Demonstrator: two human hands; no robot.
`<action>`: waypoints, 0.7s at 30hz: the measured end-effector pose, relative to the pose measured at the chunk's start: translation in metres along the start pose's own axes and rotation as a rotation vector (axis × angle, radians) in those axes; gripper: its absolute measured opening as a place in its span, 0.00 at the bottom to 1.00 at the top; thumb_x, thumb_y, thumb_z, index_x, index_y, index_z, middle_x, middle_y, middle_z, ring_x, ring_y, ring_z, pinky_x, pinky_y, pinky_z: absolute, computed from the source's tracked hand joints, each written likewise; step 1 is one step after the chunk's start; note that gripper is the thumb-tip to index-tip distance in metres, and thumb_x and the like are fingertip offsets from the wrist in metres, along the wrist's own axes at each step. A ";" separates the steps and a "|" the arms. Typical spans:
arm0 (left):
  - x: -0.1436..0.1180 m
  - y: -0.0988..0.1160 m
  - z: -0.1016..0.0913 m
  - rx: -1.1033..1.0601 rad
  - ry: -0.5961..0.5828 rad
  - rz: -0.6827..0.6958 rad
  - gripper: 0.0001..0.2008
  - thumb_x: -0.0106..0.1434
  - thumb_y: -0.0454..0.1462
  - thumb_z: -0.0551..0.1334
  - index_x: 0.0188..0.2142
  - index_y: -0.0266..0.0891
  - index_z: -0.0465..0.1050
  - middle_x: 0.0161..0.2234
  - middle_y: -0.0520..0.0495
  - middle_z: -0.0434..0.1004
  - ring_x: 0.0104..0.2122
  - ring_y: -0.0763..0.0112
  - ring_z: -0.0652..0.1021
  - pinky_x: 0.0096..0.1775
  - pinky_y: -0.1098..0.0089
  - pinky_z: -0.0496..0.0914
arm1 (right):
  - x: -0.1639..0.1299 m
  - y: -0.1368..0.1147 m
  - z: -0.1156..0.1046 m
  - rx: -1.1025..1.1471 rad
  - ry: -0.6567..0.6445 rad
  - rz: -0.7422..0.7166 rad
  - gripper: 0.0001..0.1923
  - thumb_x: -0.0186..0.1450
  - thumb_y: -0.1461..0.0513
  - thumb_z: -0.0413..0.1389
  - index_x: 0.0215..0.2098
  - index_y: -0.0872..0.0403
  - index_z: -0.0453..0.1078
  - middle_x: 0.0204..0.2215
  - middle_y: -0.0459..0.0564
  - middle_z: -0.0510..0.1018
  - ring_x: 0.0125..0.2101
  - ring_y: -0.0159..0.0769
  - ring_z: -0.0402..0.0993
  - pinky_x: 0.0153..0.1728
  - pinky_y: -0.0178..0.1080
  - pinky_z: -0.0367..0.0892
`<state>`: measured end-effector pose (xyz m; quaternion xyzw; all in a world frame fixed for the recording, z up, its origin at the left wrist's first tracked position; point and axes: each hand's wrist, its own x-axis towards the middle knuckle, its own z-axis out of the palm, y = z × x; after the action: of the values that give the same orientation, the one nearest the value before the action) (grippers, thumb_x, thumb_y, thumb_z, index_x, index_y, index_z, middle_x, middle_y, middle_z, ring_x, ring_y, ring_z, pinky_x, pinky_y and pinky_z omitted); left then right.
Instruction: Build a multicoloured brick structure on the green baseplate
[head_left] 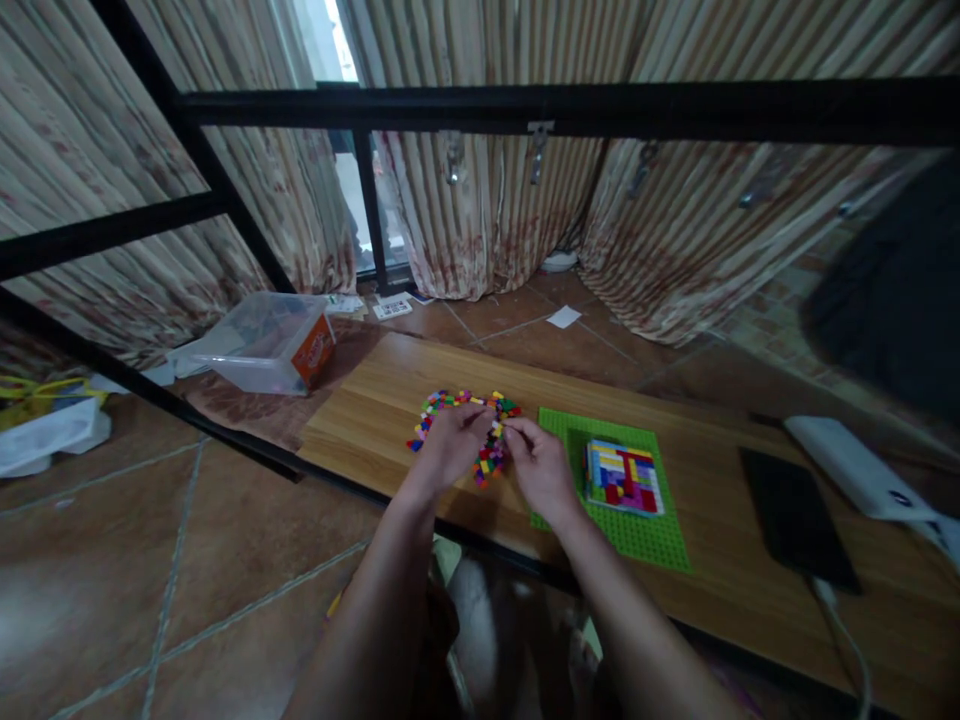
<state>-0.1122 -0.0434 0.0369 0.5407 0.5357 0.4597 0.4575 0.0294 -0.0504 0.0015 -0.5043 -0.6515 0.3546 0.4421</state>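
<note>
My left hand (pixel 452 447) is over a pile of small multicoloured toy bricks (pixel 491 462) on the wooden board, its fingers bent together at the pile's upper part. Close by on the pile's right edge is my right hand (pixel 538 462), thumb and forefinger pinched. The fingertips of both hands almost meet; whatever they hold is too small to make out. To the right lies a green studded baseplate (pixel 652 545). On it sits a low rectangular build of toy bricks (pixel 624 478), its top patterned in red, yellow, white, blue and purple.
A black phone (pixel 799 520) with a cable and a white power bank (pixel 851 468) lie at the right of the wooden board (pixel 360 400). Left of the board stands a clear plastic bin (pixel 251 345) with an orange label. Black metal bars (pixel 480 112) run before the curtains (pixel 480 220).
</note>
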 end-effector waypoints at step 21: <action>-0.009 0.017 0.047 -0.432 -0.090 -0.187 0.10 0.48 0.39 0.70 0.27 0.34 0.75 0.25 0.49 0.75 0.26 0.74 0.75 0.34 0.70 0.71 | -0.009 -0.017 -0.043 0.648 0.067 0.303 0.15 0.53 0.51 0.64 0.24 0.54 0.73 0.21 0.43 0.73 0.22 0.28 0.65 0.26 0.35 0.62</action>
<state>-0.0631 -0.0522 0.0460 0.3983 0.4518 0.4947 0.6266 0.0641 -0.0621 0.0304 -0.4402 -0.4083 0.5875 0.5426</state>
